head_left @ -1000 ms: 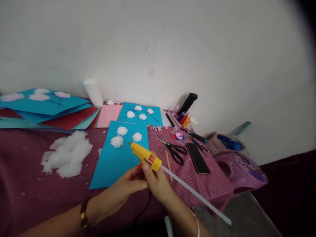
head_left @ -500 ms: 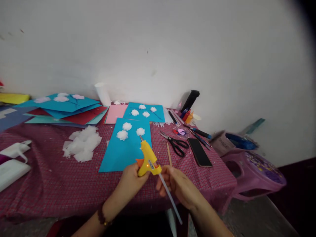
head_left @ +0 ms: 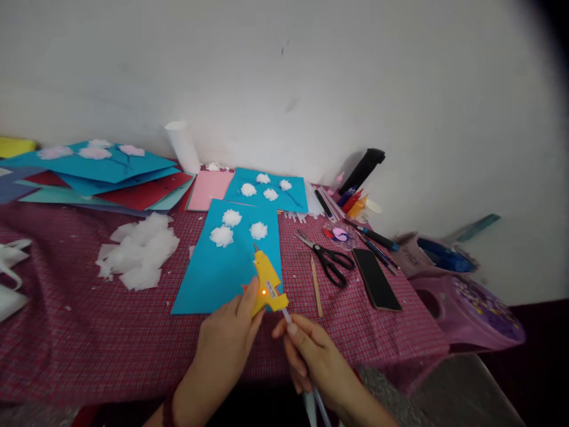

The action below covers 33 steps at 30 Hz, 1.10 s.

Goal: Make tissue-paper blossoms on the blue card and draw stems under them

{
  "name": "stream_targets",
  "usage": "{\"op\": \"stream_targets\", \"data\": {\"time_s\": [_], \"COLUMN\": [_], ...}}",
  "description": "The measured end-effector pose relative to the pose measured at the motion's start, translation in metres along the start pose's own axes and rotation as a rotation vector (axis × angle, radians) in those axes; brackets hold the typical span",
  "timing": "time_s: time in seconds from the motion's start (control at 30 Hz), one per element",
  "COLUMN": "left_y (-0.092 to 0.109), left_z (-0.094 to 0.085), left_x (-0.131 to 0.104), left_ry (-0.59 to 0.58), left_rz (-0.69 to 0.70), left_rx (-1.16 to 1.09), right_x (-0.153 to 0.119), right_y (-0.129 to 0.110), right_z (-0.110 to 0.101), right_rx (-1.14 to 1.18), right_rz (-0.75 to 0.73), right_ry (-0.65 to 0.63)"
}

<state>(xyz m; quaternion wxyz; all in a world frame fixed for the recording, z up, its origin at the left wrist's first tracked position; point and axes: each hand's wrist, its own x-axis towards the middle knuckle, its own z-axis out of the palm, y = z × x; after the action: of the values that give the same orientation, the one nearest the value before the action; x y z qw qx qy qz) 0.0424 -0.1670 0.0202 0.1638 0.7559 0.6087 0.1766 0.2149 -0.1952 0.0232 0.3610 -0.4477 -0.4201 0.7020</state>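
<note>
A yellow hot glue gun (head_left: pixel 267 279) with a lit orange light is gripped by its handle in my left hand (head_left: pixel 229 335). Its metal nozzle points away from me, over a blue paper sheet (head_left: pixel 200 284). Out of its back end runs a long translucent glue stick (head_left: pixel 320 406), and my right hand (head_left: pixel 313 353) pinches that stick just behind the gun. On the sheet sit three white fluffy paper flowers, one of them (head_left: pixel 258 230) just beyond the nozzle.
Loose white tissue pieces (head_left: pixel 142 252) lie left of the sheet. To the right are black-handled scissors (head_left: pixel 331 261), a wooden stick (head_left: pixel 316 286) and a phone (head_left: pixel 376 279). Behind stand a second flowered blue sheet (head_left: pixel 237 177), a white roll (head_left: pixel 183 147) and stacked coloured papers (head_left: pixel 155 193).
My right hand has closed on the glue stick, having been loosely beside it. The nozzle has drawn slightly back from the right-hand flower. The camera view has shifted.
</note>
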Motion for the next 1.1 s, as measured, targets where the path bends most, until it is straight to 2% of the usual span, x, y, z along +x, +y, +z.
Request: {"op": "stream_targets", "data": {"time_s": [0.1, 0.2, 0.37, 0.57, 0.63, 0.77, 0.93, 1.1], "left_y": [0.002, 0.006, 0.008, 0.004, 0.002, -0.003, -0.002, -0.003], "left_z": [-0.001, 0.001, 0.004, 0.010, 0.016, 0.026, 0.028, 0.029], "left_x": [0.003, 0.007, 0.013, 0.011, 0.007, 0.002, 0.002, 0.003], "left_ry": [-0.134, -0.240, -0.316, -0.368, -0.321, -0.149, 0.111, 0.199], "left_rz": [-0.044, -0.069, -0.088, -0.106, -0.068, 0.061, 0.161, 0.235], "left_rx": [0.094, 0.070, -0.024, -0.012, 0.027, 0.121, 0.217, 0.209], "right_x": [-0.004, -0.009, -0.009, -0.005, -0.004, -0.003, -0.002, 0.000], "right_y": [-0.002, 0.001, 0.009, 0.009, 0.011, 0.017, 0.007, -0.008], "right_z": [-0.002, -0.008, -0.019, -0.017, -0.018, -0.023, -0.015, -0.003], "right_rx": [0.050, 0.048, -0.001, -0.039, -0.087, -0.246, -0.274, -0.230], "right_rz": [0.065, 0.127, 0.216, 0.285, 0.302, 0.234, 0.244, 0.252], "right_ry": [-0.013, -0.022, 0.052, 0.139, 0.219, 0.397, 0.399, 0.388]}}
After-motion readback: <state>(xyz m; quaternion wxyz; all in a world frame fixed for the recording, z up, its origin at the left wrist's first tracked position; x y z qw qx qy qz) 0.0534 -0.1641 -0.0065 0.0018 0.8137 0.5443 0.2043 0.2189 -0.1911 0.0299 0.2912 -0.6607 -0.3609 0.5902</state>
